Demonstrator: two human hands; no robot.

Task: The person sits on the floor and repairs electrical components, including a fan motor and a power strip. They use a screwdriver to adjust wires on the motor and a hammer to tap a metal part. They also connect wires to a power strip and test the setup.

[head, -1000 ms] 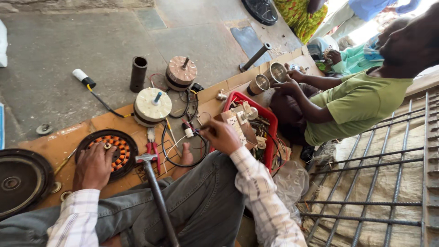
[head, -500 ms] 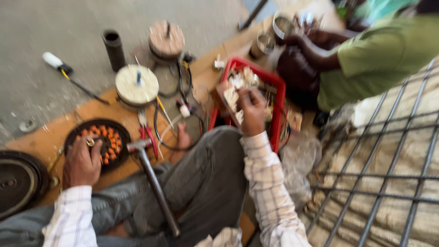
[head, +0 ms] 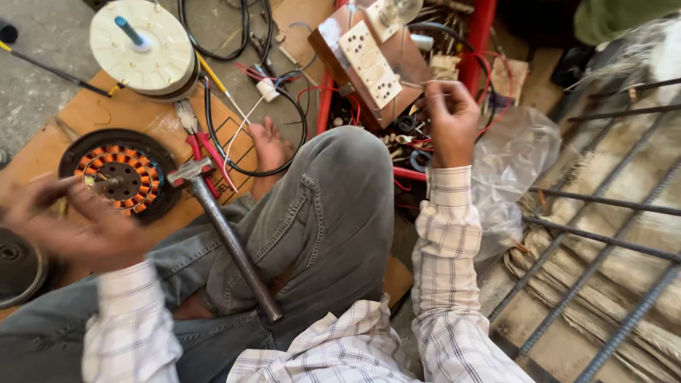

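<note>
Copper-wound stator: round black motor stator with orange-copper coils point(head: 117, 174), flat on the brown cardboard sheet point(head: 128, 113), just left of your knee.
Left hand: your left hand point(head: 74, 223) is blurred, hovering at the stator's lower left edge; fingers loosely curled, can't tell if they pinch anything.
Right hand: your right hand point(head: 452, 120) is raised over the red plastic crate point(head: 482, 42), fingertips pressed together on a thin wire or pin, too small to tell which.
Crate contents: white switch-and-socket board on a brown wooden backing point(head: 369, 60), tilted, just left of your right hand; washers and loose wires beneath.
Hammer: steel hammer with a long metal handle point(head: 223, 234), leaning across your grey-trousered leg, head beside the stator.
Pliers: red-handled pliers point(head: 198, 145), lying between stator and hammer head.
Motor cover: cream round motor housing with a blue shaft point(head: 142, 46), above the stator, apart from it.
Bag: clear plastic bag point(head: 514, 163), right of your forearm.
</note>
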